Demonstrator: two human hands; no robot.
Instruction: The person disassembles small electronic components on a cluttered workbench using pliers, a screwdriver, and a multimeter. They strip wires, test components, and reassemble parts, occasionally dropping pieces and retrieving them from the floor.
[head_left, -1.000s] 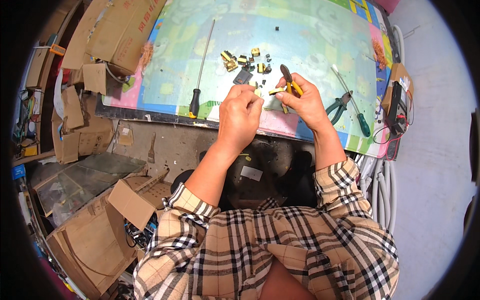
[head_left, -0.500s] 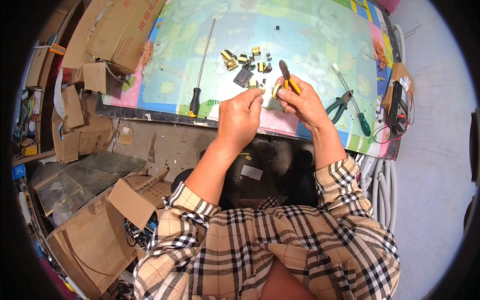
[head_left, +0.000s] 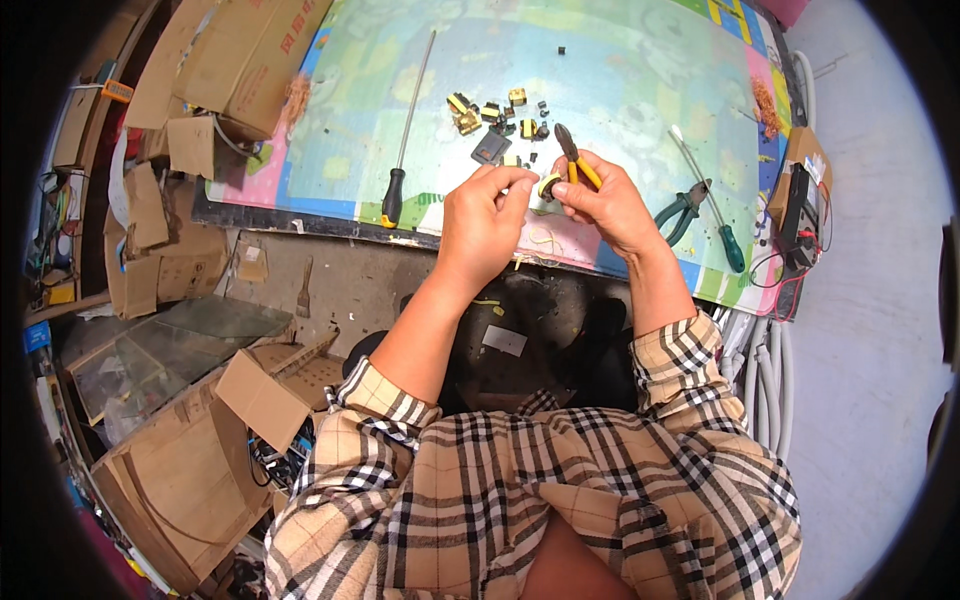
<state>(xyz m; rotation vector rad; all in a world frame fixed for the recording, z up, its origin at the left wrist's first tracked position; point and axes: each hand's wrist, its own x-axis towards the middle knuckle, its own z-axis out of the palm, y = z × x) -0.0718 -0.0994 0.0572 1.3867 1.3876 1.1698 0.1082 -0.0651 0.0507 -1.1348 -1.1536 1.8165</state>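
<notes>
Flanking a wall (head_left: pixel 870 350), the patterned tabletop (head_left: pixel 640 70) underlies right fingers (head_left: pixel 580 199) gripping cutters (head_left: pixel 569 145); left fingers (head_left: pixel 512 181) I cannot judge.

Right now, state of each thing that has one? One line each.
Left hand: fingers pinched; whether holding anything unclear.
Right hand: closed, gripping.
Yellow-handled cutters: held, tips pointing away from the person.
Yellow-black part: held, right fingertips.
Black-handled screwdriver: lying flat.
Green-handled pliers: lying, handles spread.
Green-handled screwdriver: lying flat.
Small parts: loose, scattered.
Lower-left cardboard box: open.
</notes>
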